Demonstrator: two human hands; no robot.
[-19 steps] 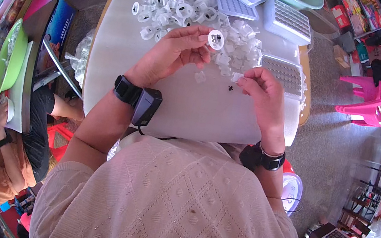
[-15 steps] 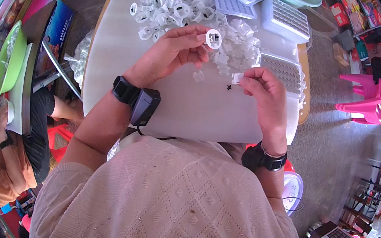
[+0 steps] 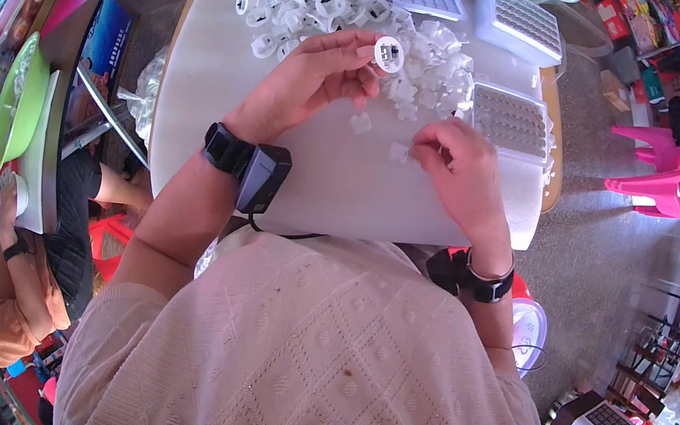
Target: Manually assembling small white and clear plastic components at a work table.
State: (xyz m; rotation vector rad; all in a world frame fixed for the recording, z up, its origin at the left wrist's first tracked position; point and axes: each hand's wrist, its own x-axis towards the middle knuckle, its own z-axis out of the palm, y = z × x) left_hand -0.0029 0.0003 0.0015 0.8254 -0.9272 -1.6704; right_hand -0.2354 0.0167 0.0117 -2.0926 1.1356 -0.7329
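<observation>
Both hands are over the bench [image 3: 317, 191], well apart from each other. Thumb and forefinger of the left hand [image 3: 317, 75] are closed in a pinch on a round white plastic part [image 3: 389, 55] with a dark insert, while its other fingers curl loosely beneath. The right hand [image 3: 463, 165] is lower and to the right, fingers bent inward and thumb drawn close to them; whether anything small is caught between the tips I cannot tell. Just beside those tips, perhaps touching them, a small translucent piece [image 3: 399, 152] lies on the bench.

The step in hand looks to be steadying the round part on one side while the other side deals with small loose pieces. The next move would seem to call for a light, exact fingertip pinch on the right, with the left kept steady.

The round part is held up just short of the pile of translucent pieces [image 3: 430, 67], its disc face turned up toward the wearer and slightly tilted. That face is circular, so it gives no long axis; whatever body runs behind it is hidden by the fingers. The small translucent piece looks roughly square, with no clear long direction.
</observation>
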